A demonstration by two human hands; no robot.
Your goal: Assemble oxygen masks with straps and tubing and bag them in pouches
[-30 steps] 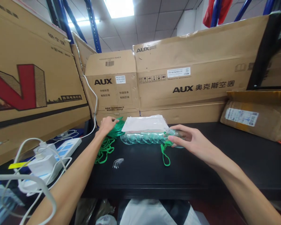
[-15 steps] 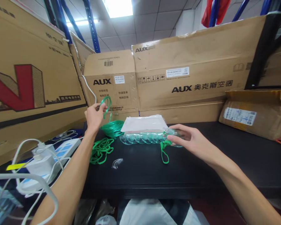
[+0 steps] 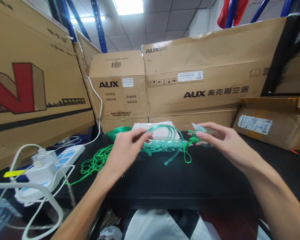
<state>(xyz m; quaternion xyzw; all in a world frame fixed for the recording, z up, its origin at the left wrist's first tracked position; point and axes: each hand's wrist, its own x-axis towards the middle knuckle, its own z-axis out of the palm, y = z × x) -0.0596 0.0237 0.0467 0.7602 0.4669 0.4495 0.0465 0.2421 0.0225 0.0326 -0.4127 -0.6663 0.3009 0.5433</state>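
Observation:
My left hand (image 3: 126, 145), in the middle of the head view, pinches a looped length of clear green tubing (image 3: 168, 127). A flared tube end (image 3: 169, 160) hangs in front of the row of clear green plastic masks (image 3: 162, 145) on the table. To the right, my right hand (image 3: 225, 138) grips one clear plastic mask (image 3: 207, 142) between thumb and fingers. From that mask a green elastic strap (image 3: 187, 157) dangles. Beside my left wrist lies a tangled pile of green straps (image 3: 96, 161). Behind the left hand sits a green tubing coil (image 3: 117, 131), partly hidden.
White sheets or bags (image 3: 140, 125) lie behind the masks. Cardboard boxes (image 3: 165, 96) wall off the back and left. Another box (image 3: 285, 130) stands at the right. A white power strip (image 3: 72, 153) and loose cables lie at the left on the black table (image 3: 180, 186).
My left hand has come right and toward me, bringing green tubing across the masks. My right hand has lifted one mask off the row and moved it slightly right.

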